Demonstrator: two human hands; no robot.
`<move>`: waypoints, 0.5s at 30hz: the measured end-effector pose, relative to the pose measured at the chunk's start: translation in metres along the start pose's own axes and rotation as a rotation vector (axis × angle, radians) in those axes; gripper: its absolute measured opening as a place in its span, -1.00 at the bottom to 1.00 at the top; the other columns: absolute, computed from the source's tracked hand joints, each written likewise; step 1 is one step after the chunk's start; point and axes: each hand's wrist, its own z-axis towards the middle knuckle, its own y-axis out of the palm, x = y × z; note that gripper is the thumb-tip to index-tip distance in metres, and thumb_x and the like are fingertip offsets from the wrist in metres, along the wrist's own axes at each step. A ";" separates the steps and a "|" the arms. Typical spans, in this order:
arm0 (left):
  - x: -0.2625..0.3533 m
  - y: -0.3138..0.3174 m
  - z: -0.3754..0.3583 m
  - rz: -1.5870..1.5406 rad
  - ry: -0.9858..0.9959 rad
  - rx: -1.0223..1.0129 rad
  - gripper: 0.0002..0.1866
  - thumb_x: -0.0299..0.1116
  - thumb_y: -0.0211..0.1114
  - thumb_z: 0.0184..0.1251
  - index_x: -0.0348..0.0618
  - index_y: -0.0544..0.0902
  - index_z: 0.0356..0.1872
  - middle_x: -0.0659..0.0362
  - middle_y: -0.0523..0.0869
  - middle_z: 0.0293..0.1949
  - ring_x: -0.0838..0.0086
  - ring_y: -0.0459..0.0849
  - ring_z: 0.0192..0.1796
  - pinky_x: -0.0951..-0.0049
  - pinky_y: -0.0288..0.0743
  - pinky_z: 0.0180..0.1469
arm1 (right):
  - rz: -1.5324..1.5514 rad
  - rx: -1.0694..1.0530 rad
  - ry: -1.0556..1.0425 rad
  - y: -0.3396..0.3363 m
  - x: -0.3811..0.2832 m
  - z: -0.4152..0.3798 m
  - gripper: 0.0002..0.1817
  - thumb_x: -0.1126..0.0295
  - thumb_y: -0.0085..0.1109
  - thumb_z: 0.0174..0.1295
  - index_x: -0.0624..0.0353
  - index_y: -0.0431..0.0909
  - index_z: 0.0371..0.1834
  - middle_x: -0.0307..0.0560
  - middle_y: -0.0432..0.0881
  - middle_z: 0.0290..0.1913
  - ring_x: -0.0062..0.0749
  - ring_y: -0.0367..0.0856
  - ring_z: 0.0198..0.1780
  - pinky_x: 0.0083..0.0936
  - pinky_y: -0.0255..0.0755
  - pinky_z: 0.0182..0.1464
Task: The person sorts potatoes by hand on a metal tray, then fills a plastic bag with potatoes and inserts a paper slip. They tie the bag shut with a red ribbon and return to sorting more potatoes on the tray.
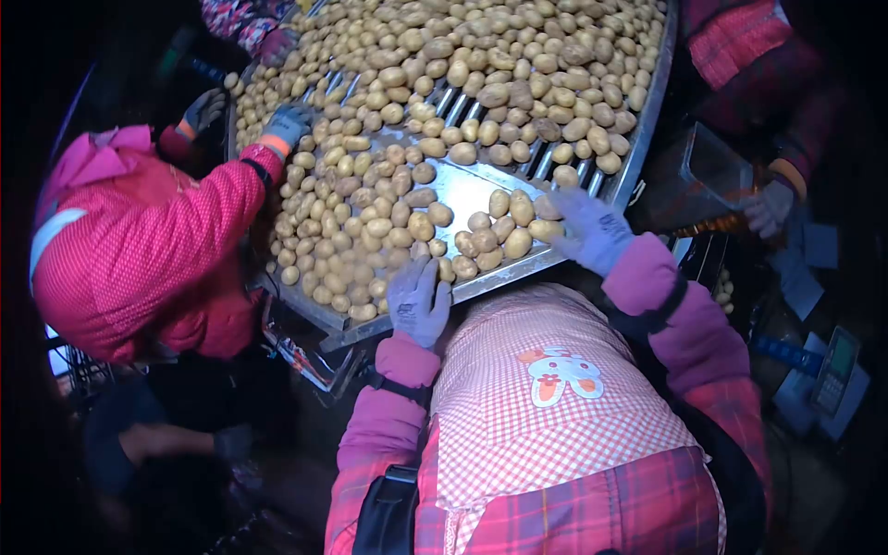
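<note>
As we lean over the sorting table (481, 285), our gloved left hand (419, 298) lies flat and open-fingered on its near rim, fingertips touching the edge of the potatoes (398, 217) and gripping nothing. Our right hand (590, 228), also in a pale glove, rests with spread fingers against a small cluster of potatoes near the right rim, closed on none that we can see. Between our hands a bare patch of shiny metal shows. Farther up, potatoes cover the table's slotted bars (462, 104). To our left, a co-worker in a pink jacket (148, 240) reaches a gloved hand (283, 128) into the pile. On our right, another person's gloved hand (770, 207) hangs beside a clear container (705, 178).
</note>
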 end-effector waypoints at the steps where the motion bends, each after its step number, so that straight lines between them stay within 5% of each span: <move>1: -0.001 -0.001 0.002 0.025 0.017 0.010 -0.60 -0.35 0.29 0.15 -0.22 0.61 0.04 -0.09 0.63 0.06 0.00 0.57 0.12 0.07 0.39 0.19 | -0.023 -0.078 0.008 0.014 -0.004 0.007 -0.41 0.13 0.21 0.16 0.11 0.41 0.25 0.07 0.40 0.25 0.04 0.49 0.18 -0.19 0.39 0.21; 3: -0.005 0.000 0.004 0.022 -0.007 0.016 -0.59 -0.33 0.28 0.14 -0.21 0.60 0.05 -0.08 0.62 0.06 0.00 0.57 0.11 0.06 0.40 0.17 | -0.046 -0.175 0.011 0.034 -0.010 0.019 -0.33 0.07 0.22 0.13 0.10 0.36 0.29 0.10 0.29 0.33 0.08 0.45 0.21 -0.16 0.38 0.22; 5: -0.009 -0.001 0.005 0.019 -0.007 -0.042 -0.57 -0.21 0.28 0.17 -0.16 0.58 0.06 -0.07 0.59 0.09 0.01 0.55 0.08 0.07 0.38 0.12 | 0.077 -0.158 0.233 0.043 -0.014 0.033 -0.25 0.03 0.25 0.06 0.08 0.32 0.34 0.14 0.14 0.40 0.16 0.40 0.25 -0.16 0.36 0.25; 9: -0.009 0.002 0.004 0.047 0.007 -0.027 -0.57 -0.21 0.29 0.17 -0.16 0.58 0.05 -0.07 0.60 0.04 0.03 0.53 0.10 0.06 0.37 0.11 | 0.176 -0.161 0.388 0.045 -0.001 0.038 -0.20 0.06 0.33 0.02 0.09 0.30 0.35 0.24 0.30 0.28 0.07 0.42 0.26 -0.20 0.35 0.27; 11: -0.009 0.002 0.007 0.029 0.010 -0.026 -0.58 -0.23 0.29 0.16 -0.16 0.59 0.05 -0.06 0.60 0.06 0.03 0.54 0.11 0.07 0.38 0.14 | 0.224 -0.032 0.308 0.052 0.017 0.038 -0.21 0.05 0.36 0.02 0.11 0.32 0.32 0.18 0.42 0.16 -0.03 0.53 0.14 -0.27 0.45 0.14; 14: -0.007 -0.001 0.010 0.027 0.011 -0.030 -0.59 -0.25 0.29 0.15 -0.17 0.61 0.03 -0.06 0.61 0.07 0.03 0.56 0.11 0.07 0.38 0.18 | 1.048 -0.011 0.627 0.041 0.024 0.043 -0.42 0.06 0.27 0.16 0.10 0.45 0.20 -0.07 0.57 -0.04 -0.48 0.54 -0.31 -0.57 0.44 -0.40; 15: -0.005 -0.002 0.010 0.037 0.006 -0.028 -0.59 -0.25 0.29 0.15 -0.18 0.61 0.02 -0.06 0.61 0.08 0.03 0.56 0.11 0.07 0.38 0.18 | 1.049 0.005 0.629 0.034 0.015 0.036 -0.42 0.06 0.27 0.16 0.10 0.45 0.20 -0.07 0.57 -0.04 -0.48 0.54 -0.31 -0.57 0.44 -0.40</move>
